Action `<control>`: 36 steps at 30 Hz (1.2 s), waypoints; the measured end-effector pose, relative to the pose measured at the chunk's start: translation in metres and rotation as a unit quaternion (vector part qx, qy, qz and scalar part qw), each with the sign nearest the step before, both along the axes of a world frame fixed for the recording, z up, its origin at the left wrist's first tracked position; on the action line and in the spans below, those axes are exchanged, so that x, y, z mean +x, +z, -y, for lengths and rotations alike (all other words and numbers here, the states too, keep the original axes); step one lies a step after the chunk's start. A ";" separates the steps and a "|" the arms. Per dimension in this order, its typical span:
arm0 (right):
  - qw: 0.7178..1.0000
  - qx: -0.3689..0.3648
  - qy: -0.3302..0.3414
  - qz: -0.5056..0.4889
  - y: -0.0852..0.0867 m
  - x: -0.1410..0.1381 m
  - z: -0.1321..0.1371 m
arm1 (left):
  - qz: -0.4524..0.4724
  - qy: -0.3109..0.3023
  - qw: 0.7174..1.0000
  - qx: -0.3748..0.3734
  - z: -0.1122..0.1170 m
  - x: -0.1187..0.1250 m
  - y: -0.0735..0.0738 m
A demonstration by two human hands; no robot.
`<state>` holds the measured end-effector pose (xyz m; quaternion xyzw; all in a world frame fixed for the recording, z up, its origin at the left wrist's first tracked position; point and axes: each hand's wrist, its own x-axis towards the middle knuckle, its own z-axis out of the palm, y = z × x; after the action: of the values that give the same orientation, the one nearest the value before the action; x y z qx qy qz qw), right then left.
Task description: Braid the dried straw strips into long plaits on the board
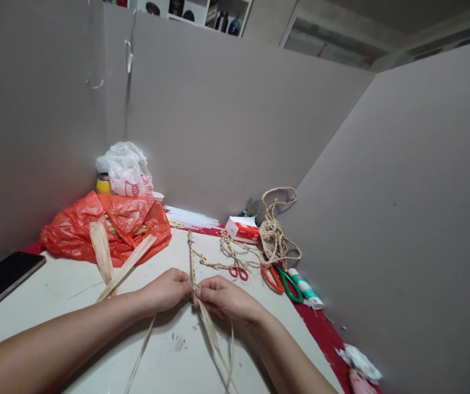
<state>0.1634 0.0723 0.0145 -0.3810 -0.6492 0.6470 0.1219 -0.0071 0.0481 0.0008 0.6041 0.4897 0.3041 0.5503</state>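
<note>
Both hands meet at a tan braided cord point(191, 254) of dried husk or straw, which runs from my fingers up toward the back of the white tabletop. My left hand point(170, 290) pinches the cord from the left side. Close beside it, my right hand point(224, 295) grips the braid's lower end, thumb on top. Loose husk strips point(209, 328) hang below the fingers toward me, one wide and pale, others thin. A branch of the cord leads right, to a coiled heap of braided rope point(274, 241). The exact fingertip contact is partly hidden.
An orange plastic bag point(70, 227) with husk strips point(101, 246) stands at left, near a phone point(5, 279). At right lie red-handled scissors point(242, 273), larger orange and green handles point(290, 284), a glue tube point(307, 290) and a red-white box point(243, 230). Grey partitions point(218, 109) enclose the table.
</note>
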 end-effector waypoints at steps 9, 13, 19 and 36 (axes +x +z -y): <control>0.948 0.271 -0.001 0.169 0.000 -0.003 0.005 | -0.029 0.006 0.999 -0.021 -0.003 -0.003 -0.009; 0.933 0.301 -0.016 0.196 0.011 0.000 0.006 | -0.032 0.017 0.999 -0.026 -0.003 -0.002 -0.009; 0.982 0.121 0.007 0.142 0.017 -0.011 0.017 | 0.002 0.017 0.999 -0.033 -0.001 0.000 -0.004; 0.947 0.232 -0.209 0.081 0.032 -0.005 0.014 | 0.143 -0.037 0.984 -0.096 0.000 -0.005 0.000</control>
<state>0.1589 0.0584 0.0462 -0.5203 -0.6946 0.4056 0.2869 -0.0116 0.0479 0.0012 0.5163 0.4102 0.3186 0.6810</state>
